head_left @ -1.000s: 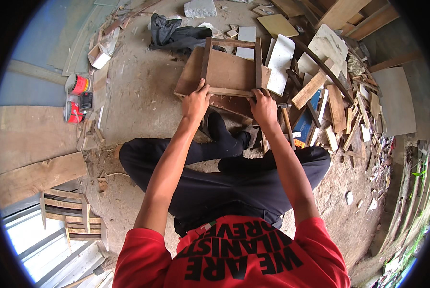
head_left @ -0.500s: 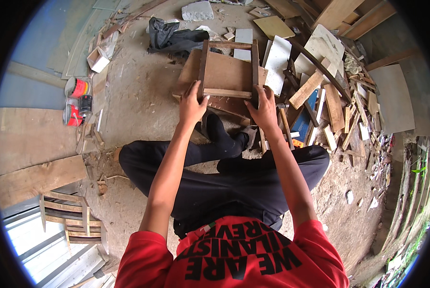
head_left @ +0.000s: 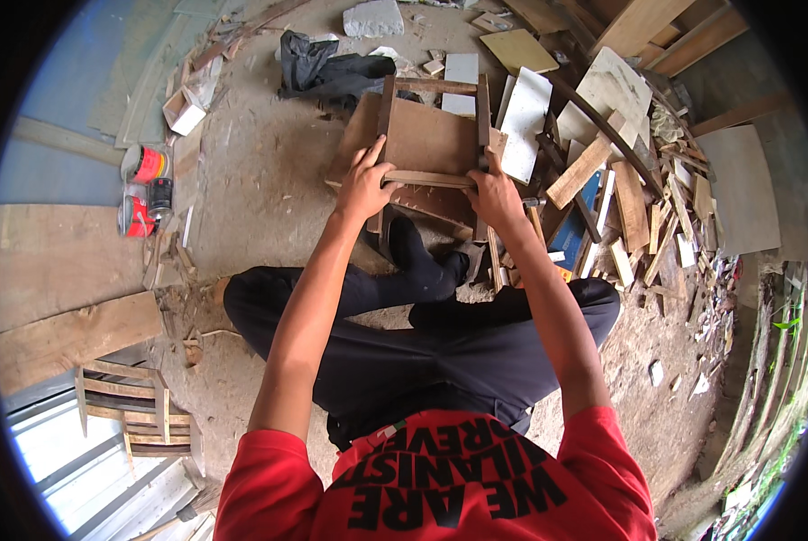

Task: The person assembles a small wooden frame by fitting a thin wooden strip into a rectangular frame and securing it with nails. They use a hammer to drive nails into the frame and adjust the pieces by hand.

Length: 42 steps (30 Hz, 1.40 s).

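Note:
A wooden frame (head_left: 484, 117) of two dark side rails joined by paler crossbars is in front of my crossed legs. My left hand (head_left: 364, 186) is closed round its near left corner, the index finger lying along the left rail and the thumb at the near crossbar (head_left: 431, 179). At the near right corner, my right hand (head_left: 497, 193) grips the frame the same way, thumb against that crossbar. Brown boards (head_left: 435, 133) show through and below the frame. The undersides of both hands' grips are hidden.
Right of the frame lies a heap of wood offcuts (head_left: 632, 206) with a white panel (head_left: 524, 113). A black plastic bag (head_left: 332, 72) and a concrete block (head_left: 372, 19) lie beyond. Red cans (head_left: 136, 216) stand left, above a slatted wooden piece (head_left: 147, 415).
Both hands have shifted from the outer sides of the rails to the near corners, thumbs now at the near crossbar. The frame looks slightly tilted compared with before.

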{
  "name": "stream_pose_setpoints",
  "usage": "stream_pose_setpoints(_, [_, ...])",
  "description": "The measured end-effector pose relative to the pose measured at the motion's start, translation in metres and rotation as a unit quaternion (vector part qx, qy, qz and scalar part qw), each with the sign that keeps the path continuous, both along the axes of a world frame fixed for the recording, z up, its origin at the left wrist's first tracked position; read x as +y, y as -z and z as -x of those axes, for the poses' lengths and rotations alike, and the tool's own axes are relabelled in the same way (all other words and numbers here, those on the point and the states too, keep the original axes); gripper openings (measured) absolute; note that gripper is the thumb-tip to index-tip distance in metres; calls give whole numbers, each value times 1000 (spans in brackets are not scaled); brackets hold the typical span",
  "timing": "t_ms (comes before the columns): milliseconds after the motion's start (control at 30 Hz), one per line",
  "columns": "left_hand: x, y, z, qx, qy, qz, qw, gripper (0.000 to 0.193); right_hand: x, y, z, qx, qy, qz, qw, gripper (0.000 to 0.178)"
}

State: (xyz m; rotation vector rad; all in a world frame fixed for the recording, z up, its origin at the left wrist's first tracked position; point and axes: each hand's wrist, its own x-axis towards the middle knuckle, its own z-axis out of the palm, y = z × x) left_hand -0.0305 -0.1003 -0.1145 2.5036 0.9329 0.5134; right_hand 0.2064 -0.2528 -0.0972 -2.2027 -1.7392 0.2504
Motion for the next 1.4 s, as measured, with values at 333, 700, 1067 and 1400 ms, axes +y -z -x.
stream_pose_setpoints(333, [-4,5,-3,-23,-5,-11,1000,30,9,5,-5,2,0,-8,1000,24])
stream_pose_setpoints(700, [-2,10,-5,-42,-25,-25,998,36,13,8,-5,8,8,1,1000,22])
stream_pose_setpoints(1067, [-5,7,-4,-16,-21,-22,999,37,12,16,-3,-2,16,18,1000,18])
stream_pose_setpoints(1400, [-6,12,-4,-50,-22,-87,995,37,-7,16,10,61,46,-129,989,47])
